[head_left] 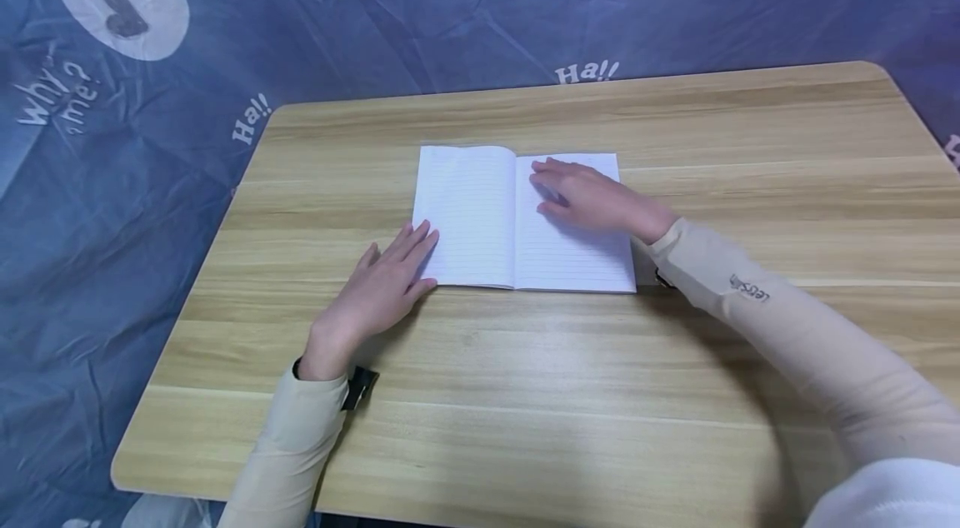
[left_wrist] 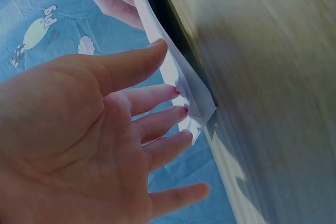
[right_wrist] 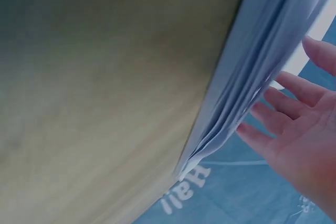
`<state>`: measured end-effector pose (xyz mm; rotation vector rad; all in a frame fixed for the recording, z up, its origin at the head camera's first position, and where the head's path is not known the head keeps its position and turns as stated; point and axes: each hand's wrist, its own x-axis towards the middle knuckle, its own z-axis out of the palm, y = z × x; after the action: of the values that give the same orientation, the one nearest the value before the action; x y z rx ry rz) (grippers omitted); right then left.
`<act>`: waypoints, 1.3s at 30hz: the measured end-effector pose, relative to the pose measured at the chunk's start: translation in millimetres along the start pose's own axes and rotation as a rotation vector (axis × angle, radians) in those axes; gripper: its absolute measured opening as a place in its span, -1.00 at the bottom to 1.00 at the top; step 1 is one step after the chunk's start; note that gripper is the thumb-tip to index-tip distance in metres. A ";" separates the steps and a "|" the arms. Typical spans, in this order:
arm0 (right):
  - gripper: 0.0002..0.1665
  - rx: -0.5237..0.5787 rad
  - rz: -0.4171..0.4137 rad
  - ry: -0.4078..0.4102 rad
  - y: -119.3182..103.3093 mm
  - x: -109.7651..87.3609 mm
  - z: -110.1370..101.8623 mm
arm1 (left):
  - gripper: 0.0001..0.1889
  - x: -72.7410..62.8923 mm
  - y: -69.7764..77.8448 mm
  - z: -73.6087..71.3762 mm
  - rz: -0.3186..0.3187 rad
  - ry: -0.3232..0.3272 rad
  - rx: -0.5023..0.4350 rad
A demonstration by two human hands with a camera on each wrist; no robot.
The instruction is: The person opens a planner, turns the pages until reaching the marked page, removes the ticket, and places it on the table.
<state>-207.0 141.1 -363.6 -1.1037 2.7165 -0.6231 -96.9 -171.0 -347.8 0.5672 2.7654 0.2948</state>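
An open notebook [head_left: 468,203] with white lined pages lies flat on the wooden table [head_left: 480,395]. My left hand [head_left: 386,282] reaches its lower left corner, the fingers spread and nearly straight over the page edge. In the left wrist view the left fingertips meet the page edge, and the palm faces the camera. Over the upper part of the right page is my right hand [head_left: 585,193], its fingers extended toward the fold. The right wrist view shows the right fingers [right_wrist: 273,119] close along the stacked page edges [right_wrist: 236,93], with nothing gripped.
Blue cloth [head_left: 375,12] with printed white words and cartoon shapes hangs behind the table and down its left side. The table's far edge runs behind the notebook. A black strap piece [head_left: 360,388] sits at the left wrist.
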 end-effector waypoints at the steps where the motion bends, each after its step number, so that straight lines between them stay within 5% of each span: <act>1: -0.44 -0.007 0.007 0.006 2.9 1.0 -1.1 | -0.32 0.0 0.1 0.0 -0.002 -0.002 0.001; 18: -0.41 0.020 0.196 -0.019 40.4 17.3 -18.5 | -0.31 0.2 -1.4 1.8 0.000 -0.006 -0.001; 27: -0.54 0.094 0.193 0.075 42.0 9.8 -25.3 | -0.32 -0.1 -1.9 2.0 0.005 0.003 -0.001; 39: -0.64 0.296 0.350 0.200 55.3 -19.4 -43.6 | -0.32 1.3 -3.5 3.3 0.002 -0.007 0.000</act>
<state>-240.5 204.2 -348.3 -0.5065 2.7566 -1.0744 -98.2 -173.1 -352.0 0.5694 2.7580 0.2924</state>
